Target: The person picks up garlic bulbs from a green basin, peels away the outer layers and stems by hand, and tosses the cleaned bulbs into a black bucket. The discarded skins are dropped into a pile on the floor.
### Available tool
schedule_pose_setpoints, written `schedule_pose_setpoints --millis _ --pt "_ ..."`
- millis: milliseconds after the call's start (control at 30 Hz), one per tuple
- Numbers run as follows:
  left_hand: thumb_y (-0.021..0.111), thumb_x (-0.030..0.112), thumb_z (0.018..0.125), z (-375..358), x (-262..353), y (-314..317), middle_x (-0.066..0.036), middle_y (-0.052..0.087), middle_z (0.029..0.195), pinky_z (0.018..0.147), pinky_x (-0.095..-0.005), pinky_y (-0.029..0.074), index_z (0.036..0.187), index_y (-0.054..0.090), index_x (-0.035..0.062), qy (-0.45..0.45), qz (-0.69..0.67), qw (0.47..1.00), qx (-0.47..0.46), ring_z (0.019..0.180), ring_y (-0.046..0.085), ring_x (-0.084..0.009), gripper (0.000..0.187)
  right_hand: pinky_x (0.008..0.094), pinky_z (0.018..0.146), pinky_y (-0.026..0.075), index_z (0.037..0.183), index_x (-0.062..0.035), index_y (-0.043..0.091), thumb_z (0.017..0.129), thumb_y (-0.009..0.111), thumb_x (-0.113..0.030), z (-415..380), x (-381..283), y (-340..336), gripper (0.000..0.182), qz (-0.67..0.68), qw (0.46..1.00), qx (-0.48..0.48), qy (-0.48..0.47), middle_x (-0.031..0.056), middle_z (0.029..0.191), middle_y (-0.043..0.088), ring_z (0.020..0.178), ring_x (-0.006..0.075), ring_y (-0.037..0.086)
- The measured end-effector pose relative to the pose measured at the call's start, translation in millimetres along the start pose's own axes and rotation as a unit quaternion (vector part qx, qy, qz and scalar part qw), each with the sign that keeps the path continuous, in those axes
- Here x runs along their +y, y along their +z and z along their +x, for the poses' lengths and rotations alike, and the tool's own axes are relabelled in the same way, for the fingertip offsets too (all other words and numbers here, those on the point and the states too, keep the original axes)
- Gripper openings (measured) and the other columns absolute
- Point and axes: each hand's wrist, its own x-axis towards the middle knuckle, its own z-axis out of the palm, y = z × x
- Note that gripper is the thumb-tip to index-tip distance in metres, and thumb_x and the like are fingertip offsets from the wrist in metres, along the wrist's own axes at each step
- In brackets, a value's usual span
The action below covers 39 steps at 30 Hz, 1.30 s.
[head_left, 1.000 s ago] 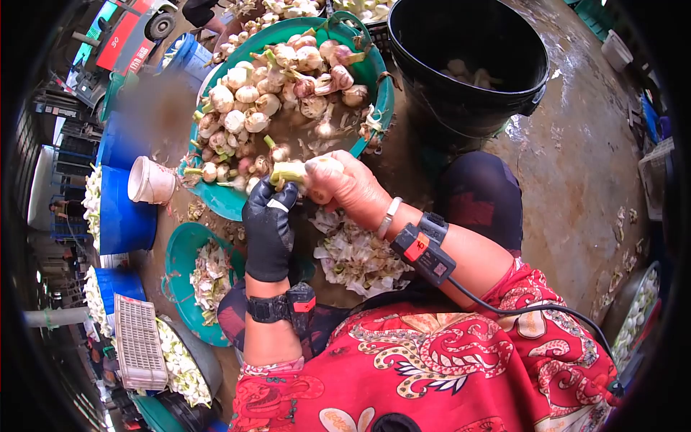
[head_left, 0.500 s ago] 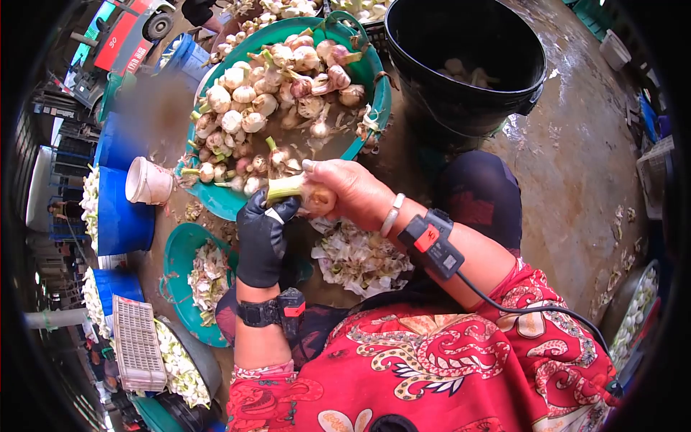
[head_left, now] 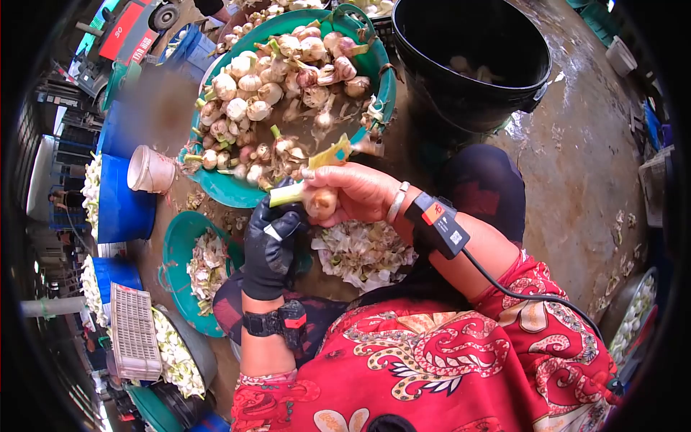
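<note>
In front of me, my left hand (head_left: 270,248), in a black glove with a white patch on a finger, is closed around the pale green stem of a garlic bulb (head_left: 322,204). Bare, with a white bracelet at the wrist, my right hand (head_left: 360,189) is closed against the bulb, its thumb at the neck. A yellowish strip of husk (head_left: 331,154) sticks up past the right thumb. Beyond both hands, a green basin (head_left: 386,108) holds many stemmed garlic bulbs. Below them lies a heap of papery garlic skins (head_left: 363,252).
A black bucket (head_left: 461,101) with a few bulbs inside stands at the upper right. On the left are a smaller green basin (head_left: 173,248) of peelings, a pinkish pail (head_left: 150,171), blue tubs (head_left: 128,205) and a plastic crate (head_left: 135,331). Wet floor (head_left: 576,209) stretches along the right.
A yellowish husk strip now stands up by my right thumb, and more of the bulb's brown side shows. Both hands remain close together on the garlic; the view has shifted slightly.
</note>
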Motion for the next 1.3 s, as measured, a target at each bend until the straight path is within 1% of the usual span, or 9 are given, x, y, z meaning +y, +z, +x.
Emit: schedule_pose_setpoints --millis 167,200,333,433,533,700,833,1133,1300 --pt "0.06 -0.001 0.085 11 0 9 -0.008 0.064 0.111 0.091 -0.0292 0.047 0.115 0.059 -0.0003 0.073 0.148 0.982 0.091 0.103 0.058 -0.015 0.03 0.0334 0.067 0.052 0.102 -0.0084 0.062 0.086 0.062 -0.029 0 5 17 0.026 -0.113 0.981 0.12 -0.099 0.0083 0.092 0.065 0.078 0.0226 0.065" --pt "0.061 0.001 0.085 11 4 10 -0.009 0.064 0.11 0.09 -0.0295 0.048 0.112 0.06 -0.0008 0.072 0.163 0.981 0.079 0.1 0.06 -0.0156 0.027 0.0336 0.07 0.051 0.101 -0.0049 0.061 0.083 0.063 -0.022 6 2 12 0.025 -0.437 0.827 0.137 -0.326 0.0144 0.092 0.065 0.083 0.0292 0.064" --pt "0.062 0.007 0.085 19 7 -16 -0.01 0.066 0.102 0.083 -0.0285 0.051 0.108 0.061 -0.0016 0.06 0.062 0.988 0.124 0.09 0.063 -0.0167 0.025 0.0422 0.065 0.044 0.078 -0.0074 0.054 0.076 0.068 -0.018 0 4 18 0.018 -0.602 0.572 0.185 -0.526 0.0118 0.07 0.051 0.067 0.0347 0.052" --pt "0.062 0.007 0.085 16 15 -40 -0.01 0.066 0.102 0.082 -0.0283 0.052 0.108 0.062 -0.0015 0.085 0.059 0.98 0.17 0.09 0.063 -0.0166 0.024 0.0433 0.068 0.047 0.081 -0.0054 0.058 0.075 0.064 -0.015 -8 28 19 0.013 -0.689 0.611 0.045 -0.387 0.0134 0.075 0.058 0.075 0.0356 0.057" --pt "0.063 0.006 0.084 11 19 -34 -0.01 0.065 0.107 0.081 -0.0287 0.052 0.109 0.061 -0.001 0.115 0.062 0.977 0.17 0.093 0.063 -0.0168 0.026 0.0446 0.07 0.049 0.095 -0.0014 0.057 0.073 0.059 -0.009 -8 35 8 0.024 -0.777 0.625 -0.071 -0.026 0.0207 0.086 0.064 0.083 0.0406 0.061" --pt "0.065 0.0 0.081 7 20 -14 -0.011 0.063 0.112 0.087 -0.0303 0.05 0.111 0.06 -0.0011 0.132 0.142 0.972 0.135 0.1 0.061 -0.0167 0.031 0.0386 0.065 0.049 0.087 -0.0054 0.062 0.072 0.064 -0.01 -3 7 14 0.016 -0.526 0.751 0.185 -0.353 0.0156 0.079 0.061 0.073 0.0313 0.061" --pt "0.068 0.0 0.079 8 24 2 -0.011 0.062 0.115 0.09 -0.032 0.049 0.111 0.06 -0.0009 0.159 0.245 0.951 0.1 0.102 0.06 -0.0178 0.033 0.039 0.064 0.047 0.083 -0.0084 0.06 0.071 0.071 -0.013 -5 4 23 0.017 -0.536 0.7 0.194 -0.431 0.0105 0.078 0.054 0.074 0.03 0.058" --pt "0.071 0.003 0.078 11 29 3 -0.012 0.064 0.111 0.087 -0.0314 0.049 0.105 0.062 -0.0014 0.143 0.358 0.919 0.087 0.099 0.061 -0.0192 0.029 0.0435 0.072 0.049 0.078 -0.0043 0.059 0.072 0.068 -0.017 -7 -2 32 0.017 -0.643 0.645 0.155 -0.384 0.0157 0.081 0.058 0.082 0.0348 0.06" --pt "0.062 0.013 0.087 12 38 -27 -0.011 0.064 0.11 0.079 -0.0294 0.052 0.109 0.061 -0.0027 0.114 0.03 0.985 0.126 0.094 0.063 -0.0208 0.026 0.0429 0.073 0.051 0.079 -0.0021 0.063 0.072 0.061 -0.012 -18 20 24 0.012 -0.758 0.579 0.113 -0.278 0.0167 0.083 0.062 0.081 0.0348 0.062"
